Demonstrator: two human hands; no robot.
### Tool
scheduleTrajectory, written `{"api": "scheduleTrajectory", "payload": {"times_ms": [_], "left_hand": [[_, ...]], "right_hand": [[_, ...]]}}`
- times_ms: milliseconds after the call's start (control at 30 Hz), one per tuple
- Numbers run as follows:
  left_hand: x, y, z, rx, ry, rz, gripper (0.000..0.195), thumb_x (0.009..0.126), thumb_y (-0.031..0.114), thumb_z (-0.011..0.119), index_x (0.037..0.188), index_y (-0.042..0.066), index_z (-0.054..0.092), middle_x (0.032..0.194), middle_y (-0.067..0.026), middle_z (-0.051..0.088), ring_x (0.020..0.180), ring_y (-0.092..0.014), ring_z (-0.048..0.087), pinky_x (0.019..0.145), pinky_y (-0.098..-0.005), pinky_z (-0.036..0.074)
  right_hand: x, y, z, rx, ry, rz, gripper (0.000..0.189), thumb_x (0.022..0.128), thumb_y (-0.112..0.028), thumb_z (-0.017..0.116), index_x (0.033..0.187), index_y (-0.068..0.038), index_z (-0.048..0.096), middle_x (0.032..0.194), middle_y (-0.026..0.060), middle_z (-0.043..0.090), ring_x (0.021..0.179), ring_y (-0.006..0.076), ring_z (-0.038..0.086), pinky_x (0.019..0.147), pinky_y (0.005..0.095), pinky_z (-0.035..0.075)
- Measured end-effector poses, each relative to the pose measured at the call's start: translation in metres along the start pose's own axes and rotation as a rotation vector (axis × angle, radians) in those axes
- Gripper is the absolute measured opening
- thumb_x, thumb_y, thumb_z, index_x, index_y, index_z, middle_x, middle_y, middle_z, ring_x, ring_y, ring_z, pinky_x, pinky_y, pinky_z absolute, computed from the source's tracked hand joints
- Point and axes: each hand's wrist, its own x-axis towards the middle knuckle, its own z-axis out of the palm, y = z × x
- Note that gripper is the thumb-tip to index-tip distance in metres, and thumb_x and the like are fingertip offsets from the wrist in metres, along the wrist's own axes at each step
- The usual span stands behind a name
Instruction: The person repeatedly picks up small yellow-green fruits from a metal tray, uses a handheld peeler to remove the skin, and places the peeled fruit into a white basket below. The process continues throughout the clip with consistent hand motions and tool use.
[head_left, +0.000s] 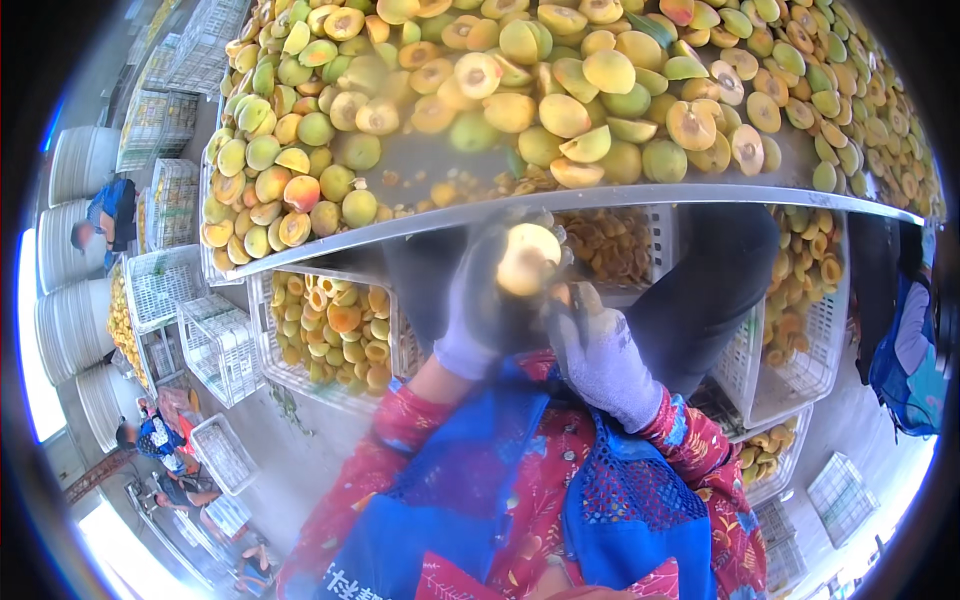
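My left hand, in a pale glove with a dark palm, is shut on a yellow stone fruit, probably an apricot or a plum. Close at its right is my right hand, gloved the same way, with thumb and fingers pinched near the fruit; a small blurred thing may be between them. Both hands are in front of my body, just below the metal rim of a sorting table. Whole and halved green, yellow and orange fruits lie heaped on it. Blur hides the fingertips.
White plastic crates of halved fruit stand at left and right of my legs. A crate of brown pieces is under the table edge. Empty crates and stacked white tubs stand farther left. Several people work nearby; one is at far right.
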Motion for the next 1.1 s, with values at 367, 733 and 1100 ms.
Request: {"api": "scheduleTrajectory", "payload": {"times_ms": [367,733,1100], "left_hand": [[-0.016,0.002,0.009,-0.332,-0.033,-0.02,0.032,0.098,0.013,0.059,0.124,-0.006,0.055,0.127,-0.0214,0.055,0.111,-0.032,0.059,0.088,-0.0401,0.053],[-0.004,0.014,0.013,-0.083,-0.053,-0.17,0.03,0.09,0.002,0.061,0.12,-0.004,0.059,0.113,-0.0174,0.059,0.094,-0.028,0.066,0.08,-0.0372,0.055],[-0.002,-0.02,-0.003,0.461,-0.373,0.548,0.041,0.079,0.022,0.076,0.113,0.002,0.063,0.117,-0.0167,0.063,0.111,-0.035,0.061,0.089,-0.047,0.051]], "right_hand": [[-0.013,0.027,0.02,0.409,0.022,-0.017,0.061,0.082,-0.007,0.067,0.137,0.009,0.046,0.125,0.0322,0.051,0.1,0.0448,0.059,0.086,0.0469,0.051],[-0.011,0.022,0.031,0.377,0.06,-0.073,0.057,0.074,-0.004,0.067,0.128,0.007,0.05,0.112,0.0296,0.055,0.099,0.0496,0.055,0.087,0.049,0.049],[-0.014,0.035,0.018,2.49,-0.561,0.881,0.027,0.098,-0.032,0.066,0.104,-0.008,0.057,0.067,0.0009,0.052,0.05,0.0173,0.051,0.048,0.0331,0.044]]}}
